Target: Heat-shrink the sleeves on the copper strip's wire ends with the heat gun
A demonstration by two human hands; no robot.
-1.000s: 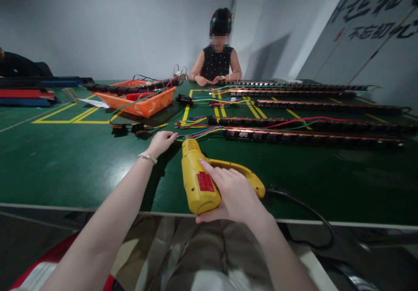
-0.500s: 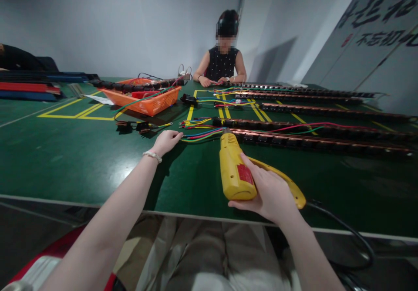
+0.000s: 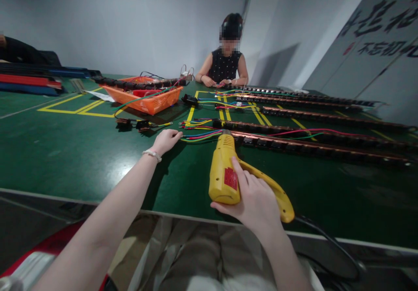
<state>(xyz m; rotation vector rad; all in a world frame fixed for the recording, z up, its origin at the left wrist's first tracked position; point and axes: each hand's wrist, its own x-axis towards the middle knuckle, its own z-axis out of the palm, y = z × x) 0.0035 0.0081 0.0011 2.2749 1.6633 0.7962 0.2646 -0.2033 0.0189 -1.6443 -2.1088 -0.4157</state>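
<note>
My right hand [image 3: 256,195] is wrapped round a yellow heat gun [image 3: 225,169] with a red label; its cord trails off to the lower right. The nozzle points away from me, at the place where several coloured wires [image 3: 202,136] meet a long black busbar strip with copper edges [image 3: 313,146]. Between its closed fingertips, my left hand [image 3: 167,140] pinches the free ends of these wires. The exact ends are hidden by the fingers. Behind them lies a second strip [image 3: 254,127] with its own wires and lugs.
An orange basket [image 3: 143,103] with strips across it stands at the back left. Black connectors [image 3: 130,124] lie left of my left hand. More strips [image 3: 303,112] extend to the right. A co-worker [image 3: 227,62] sits opposite, hands on wires. Red and blue bars [image 3: 29,84] lie far left.
The heat gun in my right hand has moved a little left and its rear has swung left. My left hand keeps its pinch on the wires. The view has shifted slightly.
</note>
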